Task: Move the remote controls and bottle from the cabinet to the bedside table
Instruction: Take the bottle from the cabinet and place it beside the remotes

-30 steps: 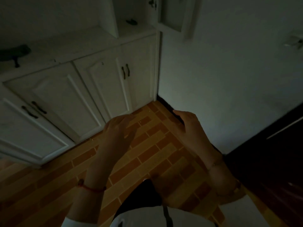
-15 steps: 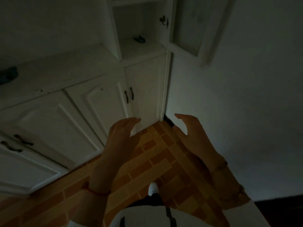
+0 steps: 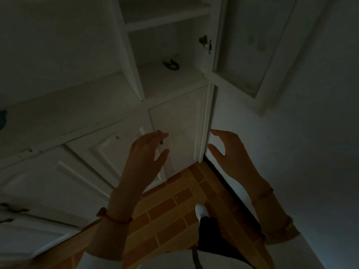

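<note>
The room is dim. A white cabinet [image 3: 174, 113] stands ahead with an upper compartment whose door [image 3: 250, 47] hangs open to the right. On that compartment's floor lies one small dark object [image 3: 171, 65]; I cannot tell what it is. No remote control or bottle is recognisable in view. My left hand [image 3: 147, 152] is raised in front of the lower cabinet doors, fingers apart, holding nothing. My right hand [image 3: 231, 152] is level with it near the cabinet's right edge, also spread and empty.
A white countertop [image 3: 68, 113] runs left, with a dark object [image 3: 3, 119] at its far left edge. Lower doors with dark handles [image 3: 13, 209] sit below. A plain wall [image 3: 301, 142] is on the right. Orange brick-pattern floor [image 3: 169, 206] and my white shoe [image 3: 201, 209] lie beneath.
The view has moved closer to the cabinet and tilted up, bringing the open upper compartment into fuller view. Both hands have risen from above the floor to the lower doors' height, still empty.
</note>
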The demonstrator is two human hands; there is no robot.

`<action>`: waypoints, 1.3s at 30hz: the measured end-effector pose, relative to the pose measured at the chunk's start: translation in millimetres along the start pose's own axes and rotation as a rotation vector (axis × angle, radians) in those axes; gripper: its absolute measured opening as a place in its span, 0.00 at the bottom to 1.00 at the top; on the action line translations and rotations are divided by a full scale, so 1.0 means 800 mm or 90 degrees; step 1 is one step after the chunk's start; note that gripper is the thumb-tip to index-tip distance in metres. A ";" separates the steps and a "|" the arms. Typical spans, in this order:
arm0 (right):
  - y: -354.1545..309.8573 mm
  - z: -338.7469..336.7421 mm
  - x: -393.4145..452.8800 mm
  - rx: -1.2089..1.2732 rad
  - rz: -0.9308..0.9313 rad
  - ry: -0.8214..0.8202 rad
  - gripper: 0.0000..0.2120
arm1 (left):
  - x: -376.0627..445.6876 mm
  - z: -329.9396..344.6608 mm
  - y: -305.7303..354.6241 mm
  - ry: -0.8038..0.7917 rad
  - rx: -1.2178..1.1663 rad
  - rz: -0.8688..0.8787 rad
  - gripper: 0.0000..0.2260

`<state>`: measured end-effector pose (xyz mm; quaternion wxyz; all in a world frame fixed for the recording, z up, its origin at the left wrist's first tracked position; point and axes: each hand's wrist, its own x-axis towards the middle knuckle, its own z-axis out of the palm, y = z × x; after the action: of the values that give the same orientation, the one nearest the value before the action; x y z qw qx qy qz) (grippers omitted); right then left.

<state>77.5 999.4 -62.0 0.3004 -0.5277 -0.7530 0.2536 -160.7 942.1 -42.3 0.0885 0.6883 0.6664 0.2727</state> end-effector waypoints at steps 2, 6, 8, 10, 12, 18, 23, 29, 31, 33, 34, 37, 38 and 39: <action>0.009 -0.001 0.039 0.001 -0.018 -0.009 0.22 | 0.033 0.006 -0.002 0.010 -0.006 -0.007 0.19; 0.020 -0.009 0.131 0.004 -0.065 -0.022 0.22 | 0.112 0.019 -0.008 0.046 -0.004 -0.028 0.19; 0.022 -0.020 0.180 0.011 -0.087 -0.024 0.22 | 0.153 0.024 -0.007 0.071 -0.006 -0.030 0.19; 0.019 -0.033 0.228 0.012 -0.119 -0.025 0.22 | 0.193 0.023 -0.003 0.092 -0.007 -0.028 0.19; 0.013 -0.047 0.277 0.010 -0.168 -0.024 0.22 | 0.233 0.018 0.004 0.121 -0.006 -0.020 0.19; -0.029 -0.095 0.415 0.023 -0.285 0.048 0.20 | 0.358 -0.027 0.021 0.227 0.013 0.019 0.19; -0.078 -0.137 0.507 0.033 -0.328 0.129 0.20 | 0.458 -0.080 0.030 0.300 0.041 0.070 0.19; -0.132 -0.176 0.604 0.052 -0.367 0.217 0.21 | 0.565 -0.121 0.039 0.322 0.036 0.104 0.19; -0.137 -0.181 0.645 0.046 -0.354 0.225 0.23 | 0.597 -0.123 0.040 0.288 0.025 0.089 0.20; -0.139 -0.182 0.680 0.047 -0.333 0.225 0.25 | 0.626 -0.120 0.039 0.236 0.020 0.054 0.21; -0.141 -0.181 0.694 0.050 -0.315 0.221 0.26 | 0.640 -0.116 0.036 0.213 0.019 0.036 0.21; -0.147 -0.179 0.726 0.081 -0.260 0.201 0.28 | 0.670 -0.106 0.027 0.160 0.022 -0.018 0.23; -0.150 -0.179 0.734 0.097 -0.248 0.194 0.29 | 0.677 -0.102 0.024 0.144 0.030 -0.033 0.24; -0.153 -0.179 0.741 0.114 -0.234 0.185 0.29 | 0.683 -0.099 0.022 0.132 0.035 -0.050 0.25</action>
<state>-53.8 1531.7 232.0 0.4922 -0.3842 -0.7596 0.1820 -204.7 1448.7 173.4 0.0107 0.6322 0.7055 0.3200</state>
